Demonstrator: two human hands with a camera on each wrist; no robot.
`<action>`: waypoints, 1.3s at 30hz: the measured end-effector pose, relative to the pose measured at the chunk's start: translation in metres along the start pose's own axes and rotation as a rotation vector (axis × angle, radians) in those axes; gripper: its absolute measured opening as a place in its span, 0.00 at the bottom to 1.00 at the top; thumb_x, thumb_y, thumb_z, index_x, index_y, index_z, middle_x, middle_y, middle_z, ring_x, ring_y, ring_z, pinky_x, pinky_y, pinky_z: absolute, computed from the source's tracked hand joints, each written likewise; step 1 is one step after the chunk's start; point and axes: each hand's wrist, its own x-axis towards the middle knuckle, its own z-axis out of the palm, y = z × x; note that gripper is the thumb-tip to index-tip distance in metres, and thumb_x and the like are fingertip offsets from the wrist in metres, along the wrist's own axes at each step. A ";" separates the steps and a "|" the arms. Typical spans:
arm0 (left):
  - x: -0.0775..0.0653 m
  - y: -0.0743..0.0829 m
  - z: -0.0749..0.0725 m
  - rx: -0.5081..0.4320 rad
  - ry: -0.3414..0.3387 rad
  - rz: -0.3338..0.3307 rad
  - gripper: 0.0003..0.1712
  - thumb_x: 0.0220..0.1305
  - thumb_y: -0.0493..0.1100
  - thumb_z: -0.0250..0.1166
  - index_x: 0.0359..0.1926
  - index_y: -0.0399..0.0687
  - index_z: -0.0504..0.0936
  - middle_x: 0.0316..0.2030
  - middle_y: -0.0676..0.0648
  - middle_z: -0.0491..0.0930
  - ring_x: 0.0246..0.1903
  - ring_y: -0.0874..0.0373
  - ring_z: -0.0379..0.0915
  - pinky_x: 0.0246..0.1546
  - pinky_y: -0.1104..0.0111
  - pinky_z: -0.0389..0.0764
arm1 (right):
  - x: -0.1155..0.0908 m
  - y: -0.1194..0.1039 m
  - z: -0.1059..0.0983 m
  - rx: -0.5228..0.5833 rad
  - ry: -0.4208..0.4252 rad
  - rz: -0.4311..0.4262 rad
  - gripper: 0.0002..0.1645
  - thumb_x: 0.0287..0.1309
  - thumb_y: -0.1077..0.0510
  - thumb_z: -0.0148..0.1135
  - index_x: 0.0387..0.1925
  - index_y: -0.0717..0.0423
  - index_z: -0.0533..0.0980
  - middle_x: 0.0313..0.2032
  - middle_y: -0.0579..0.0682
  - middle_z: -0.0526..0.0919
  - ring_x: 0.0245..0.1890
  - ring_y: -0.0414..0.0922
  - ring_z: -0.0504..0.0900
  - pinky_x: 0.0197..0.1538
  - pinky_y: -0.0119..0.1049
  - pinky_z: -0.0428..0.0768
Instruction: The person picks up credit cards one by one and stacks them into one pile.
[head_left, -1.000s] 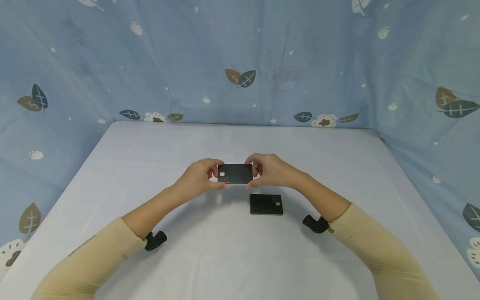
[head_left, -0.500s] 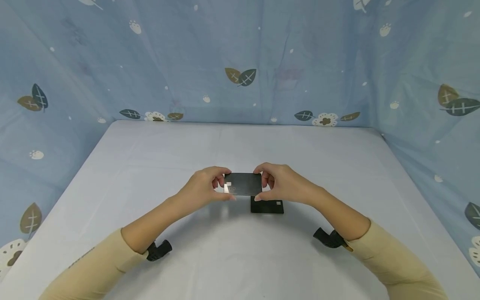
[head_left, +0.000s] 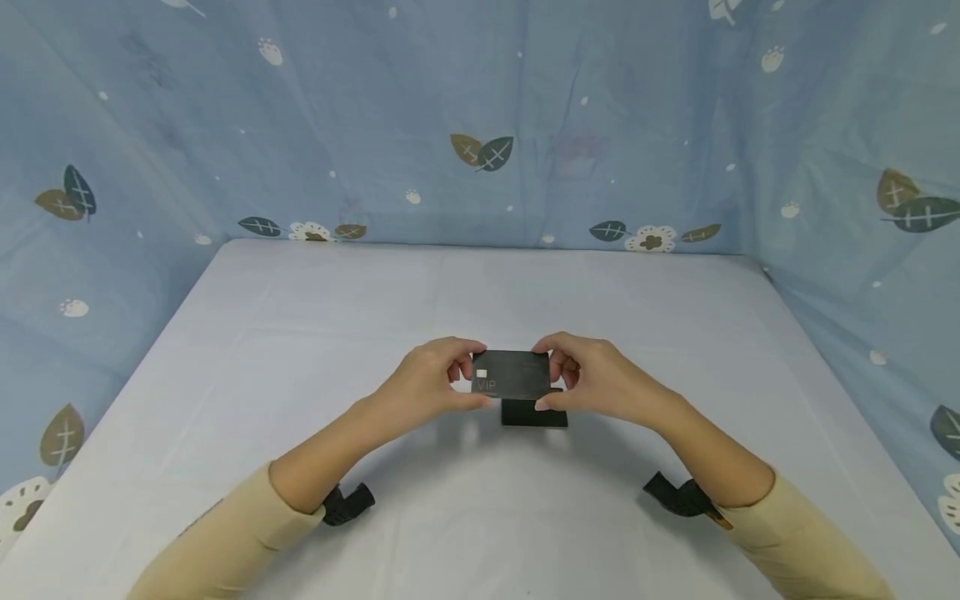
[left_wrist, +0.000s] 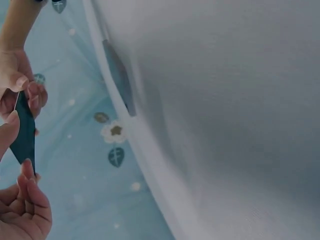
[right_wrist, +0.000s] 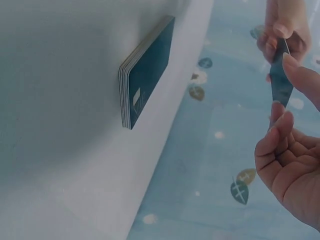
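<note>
Both hands hold one dark card (head_left: 512,374) marked "VIP", with a pale chip square near its left edge. The left hand (head_left: 435,379) pinches its left end between thumb and fingers; the right hand (head_left: 596,377) pinches the right end the same way. Under and just behind the held card, a stack of dark cards (head_left: 534,414) lies on the white table, partly hidden in the head view. In the right wrist view the stack (right_wrist: 150,72) shows several layered edges and a pale chip square. The card (left_wrist: 24,132) appears nearly edge-on in the left wrist view.
A white cloth covers the table (head_left: 360,292). Blue patterned curtains (head_left: 480,92) stand behind it and at both sides. Black wrist mounts (head_left: 348,504) stick out from the beige sleeves (head_left: 232,533) above the table.
Both hands have moved right and toward the person with the card, so that it now overlaps the stack in the head view. The stack stays put, and both grips hold.
</note>
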 end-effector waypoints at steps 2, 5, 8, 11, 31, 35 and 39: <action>0.002 0.002 0.002 0.001 0.000 0.006 0.34 0.42 0.47 0.78 0.52 0.41 0.78 0.30 0.56 0.73 0.30 0.60 0.67 0.32 0.72 0.71 | -0.003 0.001 -0.002 0.002 0.009 -0.004 0.33 0.42 0.55 0.76 0.51 0.56 0.73 0.29 0.42 0.75 0.25 0.39 0.71 0.29 0.31 0.72; 0.005 0.006 0.005 0.001 -0.002 0.010 0.34 0.42 0.47 0.78 0.52 0.41 0.78 0.29 0.56 0.73 0.30 0.62 0.67 0.32 0.72 0.72 | -0.007 0.002 -0.006 0.005 0.019 -0.005 0.32 0.41 0.55 0.77 0.50 0.57 0.74 0.28 0.42 0.74 0.25 0.38 0.71 0.29 0.31 0.71; 0.007 0.008 0.008 -0.003 -0.010 0.015 0.35 0.42 0.46 0.78 0.53 0.40 0.77 0.29 0.55 0.74 0.30 0.62 0.67 0.32 0.72 0.72 | -0.010 0.006 -0.008 0.000 0.023 0.004 0.33 0.41 0.56 0.77 0.50 0.57 0.74 0.28 0.42 0.74 0.25 0.39 0.70 0.28 0.31 0.71; 0.010 0.010 0.012 -0.004 -0.020 0.025 0.35 0.42 0.46 0.78 0.52 0.40 0.77 0.29 0.55 0.74 0.30 0.62 0.66 0.32 0.72 0.71 | -0.013 0.009 -0.009 -0.001 0.029 0.018 0.33 0.40 0.57 0.77 0.51 0.56 0.73 0.28 0.42 0.74 0.25 0.39 0.71 0.28 0.31 0.71; 0.021 0.000 0.038 -0.048 0.009 0.046 0.36 0.43 0.45 0.78 0.54 0.38 0.76 0.30 0.54 0.72 0.31 0.61 0.65 0.32 0.72 0.70 | -0.021 0.035 0.000 0.091 0.076 0.062 0.35 0.41 0.56 0.77 0.53 0.57 0.73 0.30 0.47 0.75 0.25 0.38 0.71 0.28 0.30 0.69; 0.020 -0.004 0.043 -0.040 0.009 0.042 0.36 0.44 0.47 0.77 0.55 0.39 0.76 0.31 0.54 0.72 0.31 0.61 0.65 0.32 0.73 0.69 | -0.021 0.039 0.004 0.108 0.083 0.081 0.35 0.39 0.57 0.78 0.52 0.57 0.73 0.31 0.52 0.77 0.24 0.39 0.71 0.29 0.31 0.70; 0.020 -0.006 0.046 -0.058 -0.007 0.006 0.37 0.44 0.47 0.77 0.55 0.40 0.76 0.31 0.54 0.72 0.31 0.61 0.65 0.32 0.72 0.69 | -0.021 0.043 0.008 0.136 0.077 0.106 0.35 0.39 0.57 0.78 0.52 0.56 0.74 0.31 0.54 0.77 0.24 0.40 0.71 0.28 0.31 0.70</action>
